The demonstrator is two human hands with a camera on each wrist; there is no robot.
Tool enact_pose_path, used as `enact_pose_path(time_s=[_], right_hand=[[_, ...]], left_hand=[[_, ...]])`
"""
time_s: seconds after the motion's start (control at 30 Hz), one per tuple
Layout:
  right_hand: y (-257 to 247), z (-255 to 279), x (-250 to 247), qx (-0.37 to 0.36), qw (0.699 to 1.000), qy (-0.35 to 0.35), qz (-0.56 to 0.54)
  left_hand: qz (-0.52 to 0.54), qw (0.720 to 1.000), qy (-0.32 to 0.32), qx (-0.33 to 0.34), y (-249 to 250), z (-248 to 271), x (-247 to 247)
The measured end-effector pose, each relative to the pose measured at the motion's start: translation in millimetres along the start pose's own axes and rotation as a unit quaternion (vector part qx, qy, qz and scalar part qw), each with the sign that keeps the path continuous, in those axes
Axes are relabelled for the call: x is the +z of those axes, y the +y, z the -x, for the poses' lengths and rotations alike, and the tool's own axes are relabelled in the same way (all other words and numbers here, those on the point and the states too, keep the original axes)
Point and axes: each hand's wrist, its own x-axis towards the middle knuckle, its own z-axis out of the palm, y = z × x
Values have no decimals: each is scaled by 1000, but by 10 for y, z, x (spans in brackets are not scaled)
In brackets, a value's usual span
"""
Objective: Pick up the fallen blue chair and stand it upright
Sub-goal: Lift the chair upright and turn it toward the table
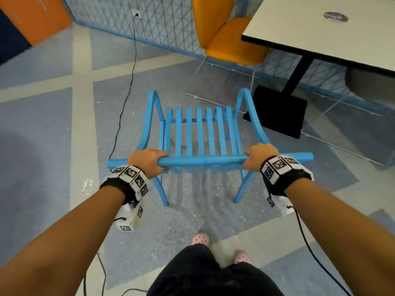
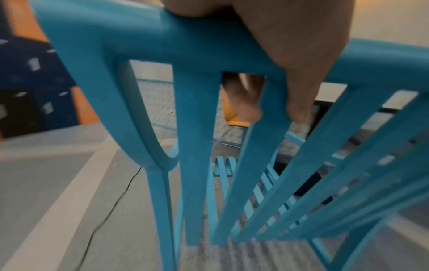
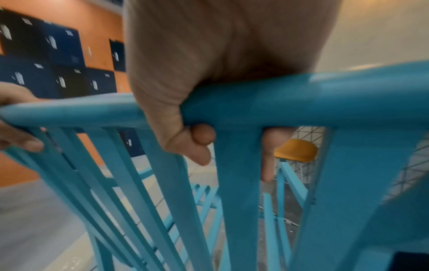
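Observation:
The blue slatted chair (image 1: 201,133) stands upright on the floor in front of me, its seat facing away and its back legs near my feet. My left hand (image 1: 147,160) grips the left part of the chair's top rail (image 1: 203,161), fingers curled over it. My right hand (image 1: 259,158) grips the same rail toward its right end. In the left wrist view the left hand (image 2: 278,55) wraps the top rail (image 2: 144,42) with fingertips showing between the back slats. The right wrist view has the right hand (image 3: 185,110) curled round the top rail (image 3: 301,102), thumb underneath.
A white table (image 1: 320,33) on a black pedestal base (image 1: 277,112) stands at the right, close to the chair's front. An orange chair (image 1: 226,37) sits behind it by a mesh fence (image 1: 162,24). A black cable (image 1: 128,86) runs across the floor on the left.

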Motion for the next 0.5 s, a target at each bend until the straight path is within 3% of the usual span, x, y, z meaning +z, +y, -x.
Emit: enact_pose_path(time_s=[0.07, 0.1, 0.23, 0.5], right_hand=[[63, 173, 105, 3, 1000, 0, -2], [436, 505, 285, 52, 998, -7, -29], [513, 740, 552, 60, 997, -6, -49], [1092, 1296, 909, 156, 985, -37, -69]], left_hand=[[17, 998, 44, 49, 41, 113, 53], [0, 987, 68, 143, 435, -3, 67], [17, 972, 111, 205, 508, 139, 138], [4, 952, 90, 293, 1265, -26, 223]])
